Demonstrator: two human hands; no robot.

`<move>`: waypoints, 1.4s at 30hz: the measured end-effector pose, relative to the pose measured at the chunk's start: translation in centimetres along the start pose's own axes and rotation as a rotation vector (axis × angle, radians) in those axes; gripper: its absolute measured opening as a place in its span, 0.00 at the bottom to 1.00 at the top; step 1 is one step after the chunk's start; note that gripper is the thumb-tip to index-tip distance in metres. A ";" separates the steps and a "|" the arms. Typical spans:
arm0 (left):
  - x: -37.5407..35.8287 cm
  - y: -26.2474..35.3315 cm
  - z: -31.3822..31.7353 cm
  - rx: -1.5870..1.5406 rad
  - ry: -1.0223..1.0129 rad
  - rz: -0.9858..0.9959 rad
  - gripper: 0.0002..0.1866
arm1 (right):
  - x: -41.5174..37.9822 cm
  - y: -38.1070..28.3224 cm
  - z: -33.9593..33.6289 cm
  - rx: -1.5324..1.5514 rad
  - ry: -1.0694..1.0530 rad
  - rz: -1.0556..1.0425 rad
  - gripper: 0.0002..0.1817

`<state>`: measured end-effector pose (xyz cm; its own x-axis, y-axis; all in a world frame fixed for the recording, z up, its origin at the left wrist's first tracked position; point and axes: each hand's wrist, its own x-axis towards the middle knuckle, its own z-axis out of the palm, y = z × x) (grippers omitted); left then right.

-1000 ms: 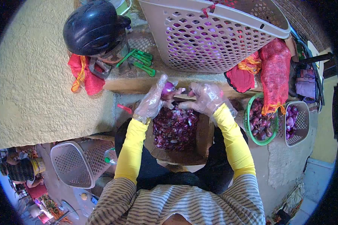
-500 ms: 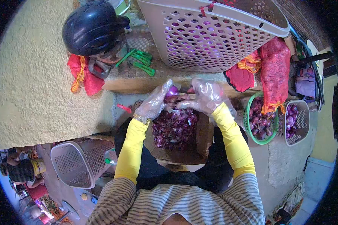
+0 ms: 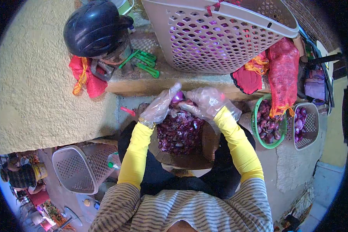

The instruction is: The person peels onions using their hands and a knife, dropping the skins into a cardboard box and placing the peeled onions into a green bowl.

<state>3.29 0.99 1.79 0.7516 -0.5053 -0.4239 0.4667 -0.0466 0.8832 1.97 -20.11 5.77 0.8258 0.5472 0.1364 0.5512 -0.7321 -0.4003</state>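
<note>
Both hands wear thin clear plastic gloves and meet over a cardboard box (image 3: pixel 205 149) heaped with purple onion skins (image 3: pixel 179 131). The left hand (image 3: pixel 160 107) curls its fingers (image 3: pixel 173 92) around a small purple onion (image 3: pixel 178 96), gripping it from the left with the fingertips pointing away. The right hand (image 3: pixel 207 102) presses in from the right, its fingers (image 3: pixel 189 105) bent and pinched against the near side of the same onion; whether they also hold a blade I cannot tell. The onion sits between the two hands, just above the far edge of the peel pile. To the right stand a green basket (image 3: pixel 255 127) and a grey basket (image 3: pixel 311 129) holding more onions, under a red mesh sack (image 3: pixel 284 73). A large pale crate (image 3: pixel 220 38) lies beyond, and a black helmet (image 3: pixel 94 27) lies far left.
</note>
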 end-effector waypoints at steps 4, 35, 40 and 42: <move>-0.6 0.7 0.7 0.013 0.076 -0.034 0.36 | 0.0 0.3 0.2 -0.005 -0.076 -0.034 0.26; 0.3 -0.5 -1.3 -0.233 -0.005 0.008 0.34 | -0.9 -0.4 0.1 0.213 -0.182 -0.131 0.29; 0.1 1.0 -0.1 -0.455 0.137 0.007 0.28 | -1.0 -1.0 0.3 0.033 -0.300 -0.094 0.32; 1.5 -1.0 -1.5 -0.522 0.091 0.027 0.27 | -0.8 -1.0 1.5 0.024 -0.318 -0.047 0.33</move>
<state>4.63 1.60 -0.04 0.7933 -0.4221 -0.4387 0.5990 0.4124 0.6864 0.58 -19.26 4.73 0.7190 0.6821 -0.1335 0.5814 -0.6955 -0.4221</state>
